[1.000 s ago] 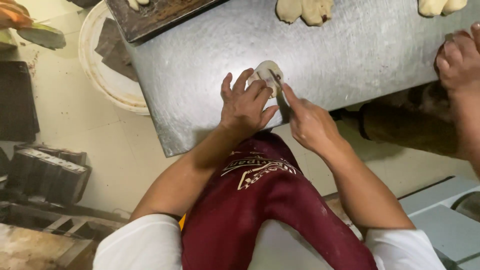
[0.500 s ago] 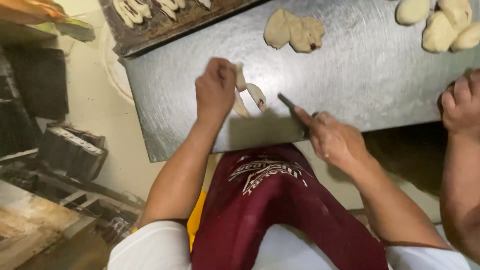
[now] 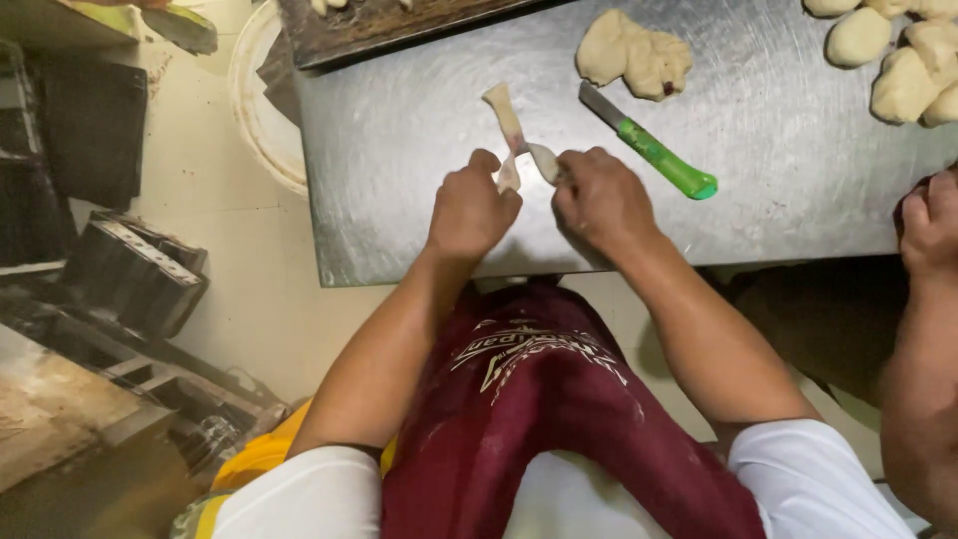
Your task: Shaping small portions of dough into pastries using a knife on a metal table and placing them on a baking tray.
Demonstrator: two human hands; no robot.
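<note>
Nearest the cam: maroon apron [image 3: 539, 399] w/ a pale printed design, over white sleeves, sitting just below the near edge of the steel table [image 3: 419, 190].

Both forearms reach up from the apron onto the table's near part. Left hand [image 3: 471, 212] is curled, fingers closed on the lower end of a dough strip [image 3: 511, 128], approx. at the table's near-centre. Right hand [image 3: 602, 200] sits just beside it, also closed, pinching the strip's short side branch betw. thumb & fingertips. So both hands are grasping the same piece of dough. The strip is pale, thin, twisted; its upper end lies out on the table beyond the left hand, away from the person.

Just past the right hand, on the table: a knife [image 3: 649, 145] w/ green handle, lying diagonally, blade pointing to the far side, handle toward the table's right. Nobody is touching it.

Beyond the knife's blade tip: a lumpy dough mound [image 3: 635, 55]. At the table's far right corner: several more dough pieces [image 3: 898, 60], bunched & touching.

Right edge of the table: another person's hand [image 3: 930, 225] resting at the near edge, arm running down the frame.

Far-left corner of the table: dark wooden tray [image 3: 399, 25], partly overlapping it. Off the table's left side, lower down: white round tub [image 3: 261, 110], and dark metal tins [image 3: 130, 274] on the floor.
</note>
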